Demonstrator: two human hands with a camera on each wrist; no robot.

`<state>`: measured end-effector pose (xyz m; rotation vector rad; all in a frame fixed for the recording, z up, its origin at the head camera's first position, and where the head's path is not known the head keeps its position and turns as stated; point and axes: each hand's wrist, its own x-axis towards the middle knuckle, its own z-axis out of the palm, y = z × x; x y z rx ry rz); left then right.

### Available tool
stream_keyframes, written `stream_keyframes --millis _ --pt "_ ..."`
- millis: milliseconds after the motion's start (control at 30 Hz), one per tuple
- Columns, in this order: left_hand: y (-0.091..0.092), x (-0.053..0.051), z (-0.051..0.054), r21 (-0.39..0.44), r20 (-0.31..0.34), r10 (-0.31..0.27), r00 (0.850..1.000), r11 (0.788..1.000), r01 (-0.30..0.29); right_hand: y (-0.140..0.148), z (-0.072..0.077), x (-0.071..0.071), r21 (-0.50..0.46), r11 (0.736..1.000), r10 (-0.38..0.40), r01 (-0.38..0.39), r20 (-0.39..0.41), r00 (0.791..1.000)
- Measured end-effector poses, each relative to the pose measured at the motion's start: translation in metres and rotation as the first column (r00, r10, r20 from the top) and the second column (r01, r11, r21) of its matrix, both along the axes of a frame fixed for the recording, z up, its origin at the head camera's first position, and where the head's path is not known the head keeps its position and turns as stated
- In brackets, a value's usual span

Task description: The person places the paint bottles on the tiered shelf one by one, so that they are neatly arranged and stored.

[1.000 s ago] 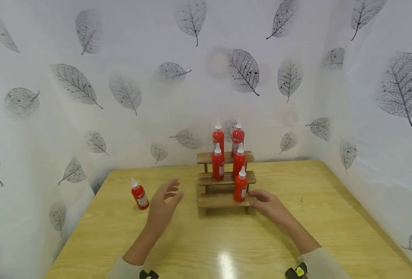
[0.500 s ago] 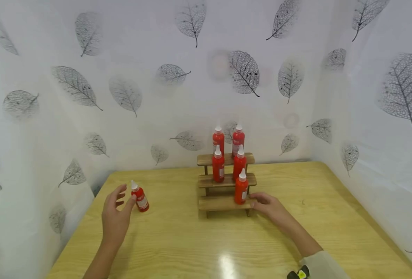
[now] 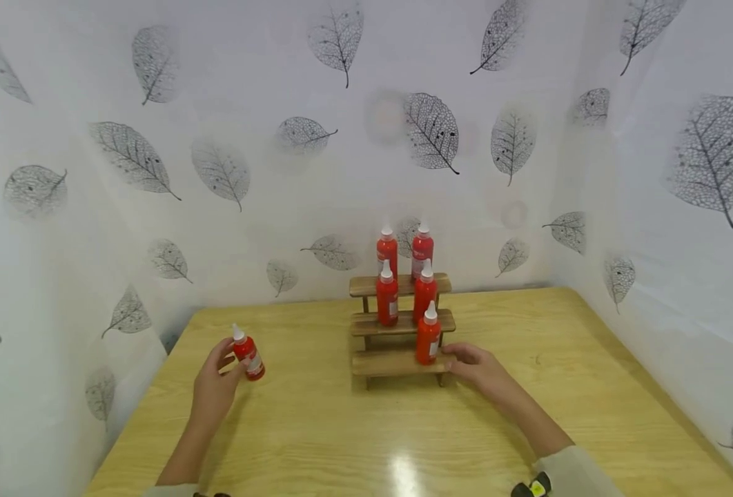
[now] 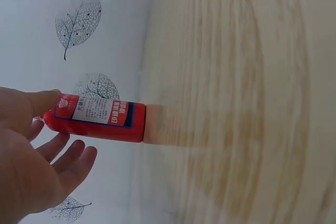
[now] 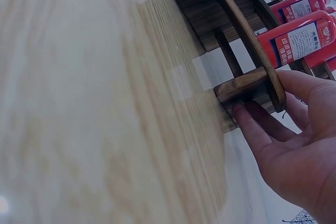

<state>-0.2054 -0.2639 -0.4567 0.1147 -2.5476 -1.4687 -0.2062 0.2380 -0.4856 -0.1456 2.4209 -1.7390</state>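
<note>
At the left of the table stands a red ink bottle (image 3: 253,362) with a white pointed cap. My left hand (image 3: 215,386) has its thumb and fingers round the bottle's upper part; in the left wrist view the label faces the camera and the cap is mostly hidden by the hand (image 4: 37,156). A three-step wooden stand (image 3: 379,362) carries several matching bottles, among them a lone front bottle (image 3: 428,342) at the right of the lowest step. My right hand (image 3: 480,369) pinches that step's right end, close to this bottle, with fingers by the leg in the right wrist view.
The light wood table (image 3: 341,442) reaches back to a white curtain (image 3: 267,62) printed with grey leaves. On the stand, two bottles are on the top step and two on the middle one. Bare step lies left of the front bottle.
My left hand has moved left from between the stand and the lone bottle, then closed in on that bottle. The right hand has stayed at the stand's end.
</note>
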Motion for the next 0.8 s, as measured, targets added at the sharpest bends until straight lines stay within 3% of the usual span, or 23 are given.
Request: stream_keyframes --millis 800 --pt "0.017 -0.013 -0.001 0.137 -0.049 0.057 0.997 0.989 -0.05 0.0 -0.001 0.001 0.0 1.0 0.004 -0.004 0.008 1.0"
